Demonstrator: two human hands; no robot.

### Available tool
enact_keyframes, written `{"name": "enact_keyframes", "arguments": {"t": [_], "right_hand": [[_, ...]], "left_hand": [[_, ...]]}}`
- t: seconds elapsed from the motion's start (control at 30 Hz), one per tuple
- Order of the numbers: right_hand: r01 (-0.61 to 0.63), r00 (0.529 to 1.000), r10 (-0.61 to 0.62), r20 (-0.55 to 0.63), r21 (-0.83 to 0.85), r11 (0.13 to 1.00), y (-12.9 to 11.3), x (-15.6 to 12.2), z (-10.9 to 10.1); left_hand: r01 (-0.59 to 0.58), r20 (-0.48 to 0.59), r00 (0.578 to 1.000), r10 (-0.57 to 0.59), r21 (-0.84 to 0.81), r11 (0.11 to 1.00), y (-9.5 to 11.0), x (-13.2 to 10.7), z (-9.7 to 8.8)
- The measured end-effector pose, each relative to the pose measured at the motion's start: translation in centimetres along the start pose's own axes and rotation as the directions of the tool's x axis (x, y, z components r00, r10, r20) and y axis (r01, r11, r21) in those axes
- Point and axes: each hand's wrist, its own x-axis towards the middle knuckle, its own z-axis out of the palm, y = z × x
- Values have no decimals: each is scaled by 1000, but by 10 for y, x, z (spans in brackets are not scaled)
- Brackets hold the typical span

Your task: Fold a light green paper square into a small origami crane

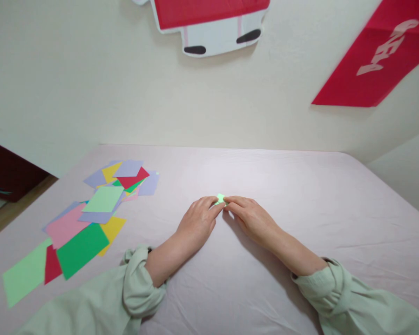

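A small folded piece of light green paper (220, 198) lies on the pale pink tablecloth (272, 186) in the middle of the table. My left hand (198, 221) and my right hand (249, 216) meet at it, fingertips pinched on its near edge from either side. Most of the paper is hidden under the fingers. Both forearms rest on the cloth, with pale green sleeves rolled up.
Several coloured paper squares (91, 214) lie scattered on the table's left side: green, red, yellow, pink, lilac. A cream wall stands behind the table, with a red banner (373, 56) and a red-and-white cut-out (209, 23) hanging on it.
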Motion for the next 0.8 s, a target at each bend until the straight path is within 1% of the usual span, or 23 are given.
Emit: {"name": "enact_keyframes", "arguments": {"t": [0.23,0.4,0.6,0.8], "right_hand": [[-5,1000,5,12,-9,1000,-2,0,-2],[-17,1000,17,16,-5,1000,-4,1,-3],[-27,999,27,31,-5,1000,-7,2,-6],[-40,999,40,19,-16,999,-8,3,-7]], "left_hand": [[-15,-23,1000,15,5,1000,0,0,0],[-15,-22,1000,16,52,999,-1,0,-3],[28,-33,999,-24,124,992,-4,2,-7],[39,-47,998,-35,100,994,-7,2,-8]]}}
